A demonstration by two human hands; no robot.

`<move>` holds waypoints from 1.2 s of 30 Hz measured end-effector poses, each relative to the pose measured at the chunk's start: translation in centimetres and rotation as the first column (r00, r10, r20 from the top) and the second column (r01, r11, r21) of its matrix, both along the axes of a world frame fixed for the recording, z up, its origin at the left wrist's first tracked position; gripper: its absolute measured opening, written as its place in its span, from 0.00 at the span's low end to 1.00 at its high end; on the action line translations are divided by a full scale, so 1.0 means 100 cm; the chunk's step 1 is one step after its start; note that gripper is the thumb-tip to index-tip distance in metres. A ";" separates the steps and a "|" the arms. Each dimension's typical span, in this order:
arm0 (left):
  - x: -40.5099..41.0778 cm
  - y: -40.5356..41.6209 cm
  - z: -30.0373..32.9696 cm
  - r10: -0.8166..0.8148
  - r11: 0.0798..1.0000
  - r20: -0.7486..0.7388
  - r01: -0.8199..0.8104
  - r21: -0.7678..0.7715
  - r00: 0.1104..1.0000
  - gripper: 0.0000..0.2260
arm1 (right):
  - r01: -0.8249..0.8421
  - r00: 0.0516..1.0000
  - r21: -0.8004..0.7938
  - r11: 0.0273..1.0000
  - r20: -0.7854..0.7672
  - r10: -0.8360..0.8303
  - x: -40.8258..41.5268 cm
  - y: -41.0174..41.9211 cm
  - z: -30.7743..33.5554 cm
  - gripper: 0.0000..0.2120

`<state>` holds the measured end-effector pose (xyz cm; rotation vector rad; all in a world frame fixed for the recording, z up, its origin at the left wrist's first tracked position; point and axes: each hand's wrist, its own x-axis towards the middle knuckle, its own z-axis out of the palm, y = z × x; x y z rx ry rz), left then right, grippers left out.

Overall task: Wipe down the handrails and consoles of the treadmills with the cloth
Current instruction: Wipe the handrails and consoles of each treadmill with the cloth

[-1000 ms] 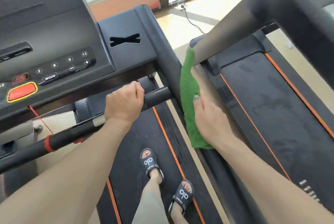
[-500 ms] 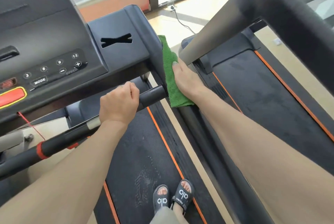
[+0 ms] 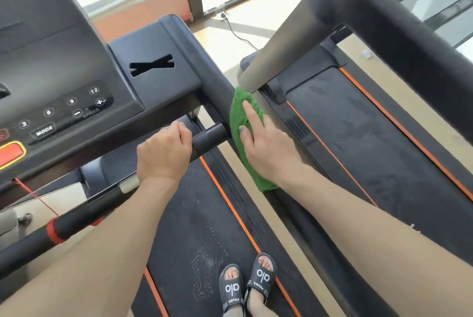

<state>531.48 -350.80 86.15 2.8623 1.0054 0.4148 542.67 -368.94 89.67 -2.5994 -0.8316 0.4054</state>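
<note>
Nearest the camera, two feet in black sandals (image 3: 247,284) stand on the dark treadmill belt (image 3: 194,227), which has an orange stripe along its right edge. Above them both bare forearms reach forward. The left hand (image 3: 163,154) is wrapped around the black crossbar handle (image 3: 208,136) under the console, fingers curled over the top of the bar. Just to the right, the right hand (image 3: 266,147) lies flat with its fingers straight and slightly spread, pressing the green cloth (image 3: 240,122) against the black side handrail (image 3: 204,71) of this treadmill (the cloth hangs down the rail's outer face, its lower end showing below the wrist). Further up and left sits the console (image 3: 64,86), with a MODE key, numbered speed buttons and a red stop button (image 3: 10,154) at the picture's left edge. To the right is the neighbouring treadmill (image 3: 384,137), its grey upright (image 3: 276,42) slanting up past the cloth's top. Beyond, a power cord (image 3: 238,35) trails across the floor towards the windows.
</note>
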 end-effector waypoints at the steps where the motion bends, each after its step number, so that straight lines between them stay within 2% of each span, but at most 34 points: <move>1: 0.000 0.000 0.000 -0.005 1.000 -0.003 0.005 0.012 1.000 0.17 | 0.044 0.996 0.018 0.999 -0.074 -0.043 0.014 0.017 0.002 0.26; 3: 0.001 0.001 -0.002 -0.010 0.999 -0.013 0.010 0.044 1.000 0.16 | 0.126 0.976 0.038 0.991 -0.184 -0.117 0.032 0.041 0.006 0.23; 6: 0.002 0.006 -0.003 -0.009 0.997 -0.086 0.016 0.074 0.996 0.16 | 0.186 0.953 0.044 0.982 -0.252 -0.169 0.035 0.044 0.009 0.23; 9: 0.000 0.000 0.004 -0.097 0.988 -0.176 0.116 0.101 0.980 0.07 | 0.190 0.948 0.033 0.981 -0.267 -0.175 0.009 -0.001 0.009 0.22; 10: 0.001 -0.003 0.005 -0.100 0.988 -0.190 0.120 0.100 0.977 0.08 | 0.192 0.948 0.023 0.981 -0.265 -0.179 -0.003 -0.022 0.009 0.20; 12: 0.003 -0.019 0.006 -0.047 0.998 -0.151 0.053 0.039 0.987 0.19 | 0.188 0.954 -0.007 0.982 -0.236 -0.185 -0.034 -0.071 0.012 0.19; 14: 0.001 -0.049 0.006 0.020 0.999 -0.098 -0.024 -0.044 0.995 0.25 | 0.162 0.965 -0.064 0.985 -0.198 -0.172 -0.070 -0.123 0.015 0.20; 16: -0.004 -0.085 0.003 0.067 0.988 -0.094 -0.079 -0.132 0.993 0.25 | 0.094 0.990 -0.142 0.985 -0.089 -0.108 -0.105 -0.170 0.017 0.27; 18: -0.008 -0.107 0.004 0.100 0.976 -0.106 -0.118 -0.181 0.989 0.25 | 0.004 1.000 -0.172 0.985 0.023 0.000 -0.122 -0.199 0.013 0.28; 21: -0.020 -0.114 0.009 0.106 0.963 -0.149 -0.139 -0.233 0.983 0.24 | -0.122 0.977 -0.201 0.972 0.147 0.153 -0.114 -0.199 0.001 0.30; 23: -0.025 -0.107 0.014 0.055 0.954 -0.185 -0.106 -0.279 0.981 0.24 | -0.308 0.890 -0.291 0.906 0.247 0.382 -0.094 -0.174 -0.005 0.29; 26: -0.022 -0.101 0.022 0.013 0.945 -0.229 -0.087 -0.316 0.973 0.23 | -0.469 0.744 -0.337 0.816 0.347 0.571 -0.062 -0.106 -0.010 0.29; 28: -0.020 -0.101 0.027 0.042 0.941 -0.215 -0.111 -0.319 0.976 0.19 | -0.503 0.612 -0.535 0.679 0.335 0.717 -0.052 -0.063 -0.008 0.29; 30: -0.017 -0.100 0.031 0.025 0.940 -0.200 -0.092 -0.330 0.979 0.20 | -0.443 0.503 -0.701 0.559 0.322 0.802 -0.042 -0.035 -0.005 0.27; 32: -0.020 -0.097 0.034 0.015 0.936 -0.221 -0.092 -0.339 0.975 0.24 | -0.394 0.419 -0.779 0.487 0.320 0.850 -0.046 -0.035 0.000 0.27; 33: -0.020 -0.095 0.034 0.009 0.931 -0.239 -0.095 -0.351 0.971 0.24 | -0.389 0.358 -0.822 0.415 0.280 0.891 -0.055 -0.050 0.001 0.27; 34: -0.022 -0.097 0.035 0.011 0.924 -0.262 -0.110 -0.367 0.965 0.25 | -0.361 0.299 -0.884 0.297 0.192 0.935 -0.069 -0.071 -0.005 0.27; 35: -0.022 -0.097 0.036 0.014 0.916 -0.272 -0.121 -0.382 0.962 0.25 | -0.288 0.281 -0.938 0.191 0.108 0.954 -0.083 -0.095 -0.005 0.25; 36: -0.021 -0.098 0.038 0.013 0.912 -0.277 -0.125 -0.391 0.961 0.25 | -0.184 0.324 -0.962 0.201 0.134 0.936 -0.098 -0.120 -0.003 0.22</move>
